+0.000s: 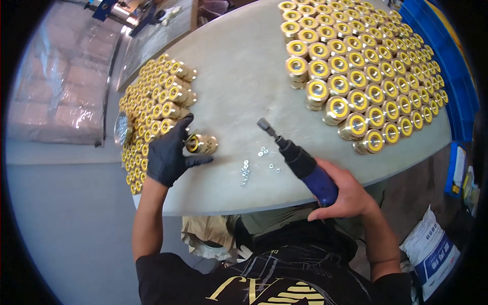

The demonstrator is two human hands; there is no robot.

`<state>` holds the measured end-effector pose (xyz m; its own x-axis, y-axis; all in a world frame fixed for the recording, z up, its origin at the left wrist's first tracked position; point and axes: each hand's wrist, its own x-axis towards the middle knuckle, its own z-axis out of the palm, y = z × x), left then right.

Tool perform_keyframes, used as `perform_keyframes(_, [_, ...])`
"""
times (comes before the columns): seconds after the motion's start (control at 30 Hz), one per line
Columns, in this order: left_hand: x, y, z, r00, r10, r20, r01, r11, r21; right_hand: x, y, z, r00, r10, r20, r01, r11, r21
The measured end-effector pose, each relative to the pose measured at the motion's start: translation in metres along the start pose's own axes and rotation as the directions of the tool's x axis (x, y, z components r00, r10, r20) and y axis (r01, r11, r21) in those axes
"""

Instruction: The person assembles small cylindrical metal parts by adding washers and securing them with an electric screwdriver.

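My right hand (348,190), bare, grips a blue and black power screwdriver (304,168) whose socket tip points up and away to the left. My left hand (168,155) wears a black glove. Its thumb and forefinger are spread at the near and far sides of a single brass-coloured cylinder (207,144) with a yellow ring in its end. Whether the fingers touch this cylinder cannot be made out. Small silver nuts (245,172) lie scattered on the table between my hands, with a few more nuts (263,151) closer to the driver.
Packed rows of brass cylinders (152,101) stand at the table's left edge, beside a round clear-topped object (122,128). A larger block of cylinders (358,76) fills the far right. Blue bins (452,66) border the table there. A white and blue sack (432,254) sits lower right.
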<state>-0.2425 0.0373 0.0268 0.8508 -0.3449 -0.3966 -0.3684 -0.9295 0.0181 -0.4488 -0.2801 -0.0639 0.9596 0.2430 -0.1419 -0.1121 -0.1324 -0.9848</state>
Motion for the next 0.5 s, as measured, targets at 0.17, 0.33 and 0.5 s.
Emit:
perform_keyframes(0.17, [-0.007, -0.019, 0.015, 0.853, 0.41, -0.324, -0.44, 0.898, -0.021, 0.002, -0.005, -0.006, 0.988, -0.145, 0.062, 0.146, 0.989, -0.023])
perform_keyframes(0.33, [0.014, -0.009, 0.015, 0.853, 0.252, -0.456, -0.401, 0.877, -0.265, -0.003, 0.008, -0.008, 0.958, -0.279, 0.063, 0.281, 0.959, -0.029])
perform_keyframes(0.5, [0.085, 0.073, -0.034, 0.857, 0.052, -0.512, -0.469, 0.487, -0.736, -0.016, 0.012, -0.014, 0.973, -0.208, 0.1, 0.195, 0.973, 0.127])
